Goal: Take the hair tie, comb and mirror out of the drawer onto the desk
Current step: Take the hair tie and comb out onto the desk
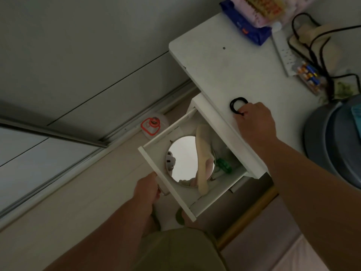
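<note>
The white drawer (150,165) stands pulled out under the white desk (214,61). A round mirror (183,157) lies flat inside it, and a cream comb (202,151) lies across the mirror's right side. My left hand (147,189) grips the metal handle on the drawer front. My right hand (254,122) rests on the desk near its front edge, fingertips pinched on a black hair tie (237,104) that lies on the desktop.
A green item (223,165) sits in the drawer beside the mirror. On the desk: blue and pink packets (252,20) at the back, a power strip (283,49) with black cables, batteries (310,75). A grey-blue bin (332,141) stands right. A red-rimmed object (151,125) lies on the floor.
</note>
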